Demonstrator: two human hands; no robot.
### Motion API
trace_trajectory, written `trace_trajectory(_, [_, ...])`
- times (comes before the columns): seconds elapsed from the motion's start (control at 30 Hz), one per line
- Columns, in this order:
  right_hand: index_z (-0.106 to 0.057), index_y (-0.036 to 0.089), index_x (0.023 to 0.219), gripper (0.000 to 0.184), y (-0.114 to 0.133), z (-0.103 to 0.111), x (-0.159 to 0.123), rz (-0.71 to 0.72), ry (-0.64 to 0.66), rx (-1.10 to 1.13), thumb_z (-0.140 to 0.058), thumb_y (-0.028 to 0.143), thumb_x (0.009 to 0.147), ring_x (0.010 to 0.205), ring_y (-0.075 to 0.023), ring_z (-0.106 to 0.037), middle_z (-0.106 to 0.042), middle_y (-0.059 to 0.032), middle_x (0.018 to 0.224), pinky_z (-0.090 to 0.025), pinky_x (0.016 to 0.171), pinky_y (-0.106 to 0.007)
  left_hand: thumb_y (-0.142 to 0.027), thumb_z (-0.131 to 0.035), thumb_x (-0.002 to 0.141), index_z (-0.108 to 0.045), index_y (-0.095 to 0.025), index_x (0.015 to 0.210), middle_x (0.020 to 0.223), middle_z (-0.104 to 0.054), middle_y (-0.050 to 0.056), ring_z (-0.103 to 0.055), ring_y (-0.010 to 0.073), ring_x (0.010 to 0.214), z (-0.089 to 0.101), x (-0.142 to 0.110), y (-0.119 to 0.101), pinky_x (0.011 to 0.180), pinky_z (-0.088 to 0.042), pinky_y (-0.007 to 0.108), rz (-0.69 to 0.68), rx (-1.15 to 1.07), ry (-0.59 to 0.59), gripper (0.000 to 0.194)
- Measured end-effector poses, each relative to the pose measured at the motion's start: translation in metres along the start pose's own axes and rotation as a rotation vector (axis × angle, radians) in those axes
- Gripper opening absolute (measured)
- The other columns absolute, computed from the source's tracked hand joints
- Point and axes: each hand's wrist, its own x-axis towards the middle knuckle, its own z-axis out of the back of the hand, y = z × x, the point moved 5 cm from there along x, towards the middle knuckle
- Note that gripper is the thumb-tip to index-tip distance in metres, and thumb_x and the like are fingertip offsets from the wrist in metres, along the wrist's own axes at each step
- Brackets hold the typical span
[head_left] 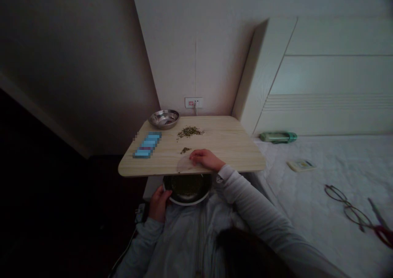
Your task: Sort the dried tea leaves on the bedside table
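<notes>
Just below the table's front edge, my left hand (159, 202) grips the left rim of a dark bowl (196, 199) with a white outer rim. Small greenish-brown grains lie in it, hard to make out in the dim light. My right hand (206, 159) is over the table's front part, its fingers bent and drawn together. By its fingertips is a pale, see-through rounded shape (184, 163); whether the fingers hold it is unclear. A small cluster of grains (185, 150) lies just beyond these fingers, and a larger spread pile (189, 132) lies farther back.
On the wooden table (233, 143) stand a steel bowl (164, 119), back left, and a blurred-out phone (147, 145). A wall socket (194, 102) is behind. On the bed at right lie a green bottle (278, 137), a pale device (301, 165), glasses (348, 206) and scissors (380, 224).
</notes>
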Motion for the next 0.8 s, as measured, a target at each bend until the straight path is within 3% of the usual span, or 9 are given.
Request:
trace_trajectory(0.33, [-0.053, 0.014, 0.068, 0.017, 0.0, -0.001, 0.0, -0.009, 0.019, 0.012, -0.043, 0.026, 0.063, 0.051, -0.0058, -0.043, -0.05, 0.0035, 0.052, -0.033, 0.055, -0.018, -0.023, -0.053, 0.052, -0.05, -0.015, 0.067, 0.046, -0.047, -0.006, -0.042, 0.0075, 0.042, 0.001, 0.002, 0.002, 0.042, -0.031, 0.02, -0.024, 0.026, 0.02, 0.018])
trace_trajectory(0.57, [-0.052, 0.014, 0.07, 0.021, 0.001, 0.011, -0.001, 0.004, -0.186, -0.109, -0.039, 0.03, 0.066, 0.05, -0.0054, -0.041, -0.048, 0.0035, 0.053, -0.032, 0.052, -0.017, -0.024, -0.053, 0.052, -0.046, -0.016, 0.059, 0.042, -0.043, -0.007, -0.041, 0.0071, 0.04, 0.0, 0.0, 0.0, 0.04, -0.028, 0.019, -0.028, 0.04, 0.011, 0.013])
trace_trajectory(0.8, [-0.051, 0.017, 0.082, 0.026, 0.005, 0.009, 0.002, 0.051, -0.253, -0.333, -0.037, 0.033, 0.069, 0.059, -0.0071, -0.046, -0.056, 0.0004, 0.067, -0.032, 0.055, -0.018, -0.023, -0.052, 0.052, -0.049, -0.015, 0.064, 0.043, -0.043, -0.007, -0.042, 0.0078, 0.042, -0.001, -0.001, -0.003, 0.041, -0.029, 0.02, -0.032, 0.072, 0.012, 0.014])
